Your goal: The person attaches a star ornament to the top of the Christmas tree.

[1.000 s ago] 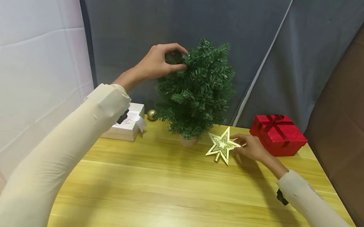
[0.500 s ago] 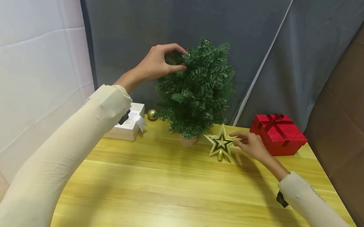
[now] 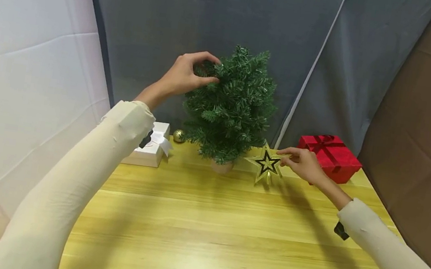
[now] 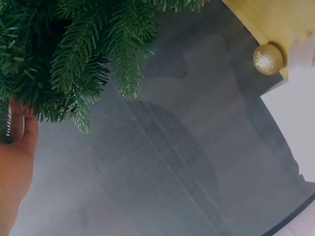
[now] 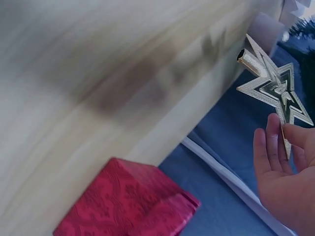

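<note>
Your right grip [image 3: 303,163] pinches the gold star [image 3: 267,164] by one tip, near the red box [image 3: 331,156]; your left grip [image 3: 186,73] holds the green tree [image 3: 238,105] up high.

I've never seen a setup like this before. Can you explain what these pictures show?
There is no machine here: a person works with two bare hands. The wide picture comes from a camera worn on the head, looking forward and down. The other two come from cameras worn on each wrist, so the scene looks turned.

On the table stands a small green tree. To its left are a gold ball and a white box; to its right is a red box.

The left hand grips the tree's upper left branches. The right hand pinches a gold star by one point.
</note>
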The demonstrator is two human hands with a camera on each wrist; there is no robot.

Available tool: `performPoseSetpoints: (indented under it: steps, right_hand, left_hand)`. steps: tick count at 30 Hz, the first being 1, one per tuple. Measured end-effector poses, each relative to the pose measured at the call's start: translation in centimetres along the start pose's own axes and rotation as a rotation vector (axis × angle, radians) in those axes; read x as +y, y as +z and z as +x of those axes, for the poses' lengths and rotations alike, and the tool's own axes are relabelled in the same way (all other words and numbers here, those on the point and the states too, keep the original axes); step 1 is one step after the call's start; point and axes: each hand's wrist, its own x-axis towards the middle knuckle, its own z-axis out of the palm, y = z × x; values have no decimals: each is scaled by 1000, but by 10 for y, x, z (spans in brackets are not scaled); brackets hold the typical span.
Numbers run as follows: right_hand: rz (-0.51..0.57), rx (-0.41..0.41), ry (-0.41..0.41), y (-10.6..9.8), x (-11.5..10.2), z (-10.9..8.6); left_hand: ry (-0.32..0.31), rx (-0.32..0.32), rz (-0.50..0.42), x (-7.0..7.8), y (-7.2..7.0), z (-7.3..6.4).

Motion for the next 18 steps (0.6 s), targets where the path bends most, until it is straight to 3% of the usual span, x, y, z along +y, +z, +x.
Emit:
performPoseSetpoints:
  steps: [9, 18]
  right_hand:
    - [-10, 35, 18, -31, -9, 6]
    - [-1, 41, 41, -63, -26, 13]
  left_hand:
    - [46, -48, -28, 0, 0, 3]
    - [28, -75, -12, 0, -1, 4]
